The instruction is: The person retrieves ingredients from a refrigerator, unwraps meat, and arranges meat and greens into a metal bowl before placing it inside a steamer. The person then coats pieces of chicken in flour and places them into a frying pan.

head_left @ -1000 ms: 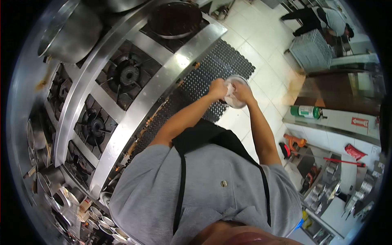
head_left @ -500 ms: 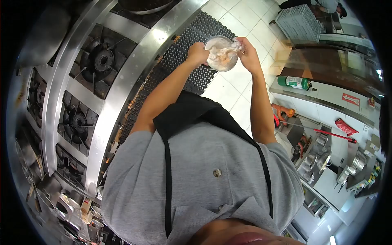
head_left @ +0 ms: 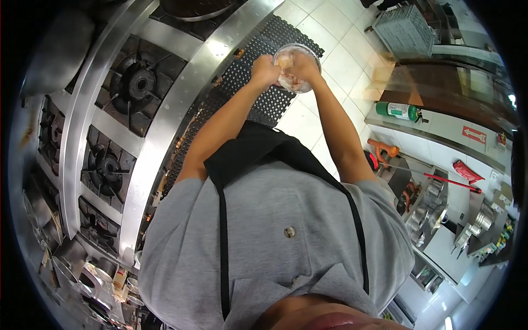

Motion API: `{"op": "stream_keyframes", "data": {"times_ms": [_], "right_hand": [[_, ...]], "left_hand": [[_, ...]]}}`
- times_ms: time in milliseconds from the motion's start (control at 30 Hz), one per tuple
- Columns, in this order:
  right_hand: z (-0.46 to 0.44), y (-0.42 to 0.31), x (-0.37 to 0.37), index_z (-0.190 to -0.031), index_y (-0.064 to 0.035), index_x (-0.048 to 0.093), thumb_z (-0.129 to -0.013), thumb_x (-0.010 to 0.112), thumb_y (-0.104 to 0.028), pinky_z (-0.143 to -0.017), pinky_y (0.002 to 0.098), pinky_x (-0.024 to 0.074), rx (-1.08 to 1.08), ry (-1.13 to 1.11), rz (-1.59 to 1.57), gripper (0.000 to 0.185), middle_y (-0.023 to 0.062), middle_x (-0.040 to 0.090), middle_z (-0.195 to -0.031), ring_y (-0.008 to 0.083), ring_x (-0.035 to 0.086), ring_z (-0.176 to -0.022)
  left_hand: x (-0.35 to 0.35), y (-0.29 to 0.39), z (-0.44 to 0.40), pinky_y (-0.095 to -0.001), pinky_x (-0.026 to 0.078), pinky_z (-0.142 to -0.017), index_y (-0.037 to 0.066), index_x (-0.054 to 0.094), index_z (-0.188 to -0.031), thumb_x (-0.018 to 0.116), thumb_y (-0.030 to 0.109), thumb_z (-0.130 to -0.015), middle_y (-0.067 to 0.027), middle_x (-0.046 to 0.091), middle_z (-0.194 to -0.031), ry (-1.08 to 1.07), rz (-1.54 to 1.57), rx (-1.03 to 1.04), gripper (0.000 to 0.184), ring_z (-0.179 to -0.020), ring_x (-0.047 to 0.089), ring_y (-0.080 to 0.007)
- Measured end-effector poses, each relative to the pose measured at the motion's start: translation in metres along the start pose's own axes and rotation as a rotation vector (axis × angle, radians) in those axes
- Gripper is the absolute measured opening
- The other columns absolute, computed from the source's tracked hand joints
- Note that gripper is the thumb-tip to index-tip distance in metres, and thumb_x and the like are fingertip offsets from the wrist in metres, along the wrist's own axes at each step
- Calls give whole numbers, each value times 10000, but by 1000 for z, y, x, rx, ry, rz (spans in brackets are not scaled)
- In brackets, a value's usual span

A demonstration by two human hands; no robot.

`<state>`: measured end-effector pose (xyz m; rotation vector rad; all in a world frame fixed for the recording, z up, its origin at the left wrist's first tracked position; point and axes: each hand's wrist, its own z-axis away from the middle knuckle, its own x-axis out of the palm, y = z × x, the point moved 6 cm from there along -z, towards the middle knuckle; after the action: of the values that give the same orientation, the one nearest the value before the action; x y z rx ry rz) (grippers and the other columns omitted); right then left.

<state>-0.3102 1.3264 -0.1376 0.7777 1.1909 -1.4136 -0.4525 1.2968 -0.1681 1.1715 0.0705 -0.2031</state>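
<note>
My left hand point(head_left: 265, 72) is closed around the left side of a round, clear-rimmed container point(head_left: 318, 57), held out in front of me above the floor. Inside it lie pale, pinkish pieces point(head_left: 292, 82) whose kind I cannot make out, with a yellowish-white lump point(head_left: 285, 59) near the left side. My right hand point(head_left: 306, 68) reaches over the right rim into the container. Its fingers point down among the contents and are hidden, so whether they grip anything does not show.
A steel gas range with several burners point(head_left: 139, 83) runs along my left. Below the container lie a black perforated rubber mat point(head_left: 258, 102) and white floor tiles point(head_left: 305, 118). To the right are a green fire extinguisher point(head_left: 397, 110), a grey crate point(head_left: 404, 30) and steel pans point(head_left: 421, 217).
My right hand has moved left from the container's right edge, where it held bunched whitish film, to inside the container. My left hand keeps its hold.
</note>
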Motion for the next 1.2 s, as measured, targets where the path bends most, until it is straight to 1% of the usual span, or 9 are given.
{"op": "stream_keyframes", "data": {"times_ms": [300, 467, 533, 567, 733, 800, 933, 1100, 1200], "right_hand": [[11, -34, -27, -1002, -103, 631, -643, 724, -122, -810, 456, 498, -80, 342, -121, 372, 169, 615, -1042, 375, 618, -943], [-10, -42, 7, -1006, -85, 640, -626, 718, -117, -775, 432, 521, -216, 165, -19, 389, 192, 644, -1002, 373, 651, -876], [-18, -41, 13, -1026, -68, 668, -653, 682, -116, -791, 413, 521, -407, -161, -265, 376, 178, 666, -1046, 343, 657, -892], [-24, -39, 8, -1061, -58, 681, -672, 652, -111, -824, 397, 509, -266, -304, -359, 393, 157, 669, -1087, 318, 657, -904], [-27, -76, 3, -1156, -42, 632, -703, 647, -108, -890, 376, 470, -607, -98, -294, 458, 179, 662, -1083, 296, 627, -980], [-29, -87, 19, -1189, -55, 617, -687, 653, -150, -877, 398, 471, -464, -379, -87, 512, 177, 662, -1071, 317, 625, -992], [-29, -100, 22, -1117, -53, 646, -638, 678, -220, -851, 422, 472, -479, -516, 205, 508, 184, 662, -1002, 347, 620, -981], [-23, -114, 21, -1091, -80, 641, -679, 714, -335, -858, 436, 466, -769, -299, 290, 490, 206, 645, -1038, 338, 618, -984], [-15, -124, 33, -1094, -65, 624, -681, 715, -304, -855, 443, 464, -771, -593, 167, 485, 222, 637, -1058, 360, 619, -972]], "left_hand": [[-38, -16, -21, -385, 602, -461, -42, 502, -697, 597, -19, -770, -150, 604, -729, 73, -28, -9, 122, -606, 656, -239], [-57, 6, -13, -375, 596, -456, -43, 514, -707, 601, -15, -771, -140, 598, -718, 39, 62, -35, 111, -577, 637, -218], [-65, 5, -12, -367, 590, -452, -42, 522, -714, 602, -14, -772, -132, 596, -708, 31, 69, -46, 103, -568, 632, -210], [-67, 4, -12, -360, 582, -447, -39, 528, -720, 600, -14, -774, -123, 595, -701, 18, 89, -38, 93, -565, 631, -206], [-78, 18, -6, -334, 559, -432, -30, 548, -742, 642, 20, -799, -102, 596, -689, 15, 59, -66, 120, -556, 626, -191], [-74, 2, -16, -329, 551, -420, -25, 551, -743, 694, 74, -816, -103, 606, -697, -2, 97, -61, 188, -559, 631, -190], [-72, -15, -18, -324, 525, -394, -24, 607, -786, 698, 78, -824, -117, 626, -714, 20, 19, -109, 142, -576, 638, -185], [-89, -11, 15, -461, 535, -618, -33, 635, -814, 664, 104, -727, -236, 656, -786, 229, -259, 51, 164, -694, 670, -359], [-93, -24, 42, -466, 537, -661, -32, 640, -836, 648, 112, -712, -255, 653, -812, 357, -235, -24, 190, -751, 670, -387]]}}
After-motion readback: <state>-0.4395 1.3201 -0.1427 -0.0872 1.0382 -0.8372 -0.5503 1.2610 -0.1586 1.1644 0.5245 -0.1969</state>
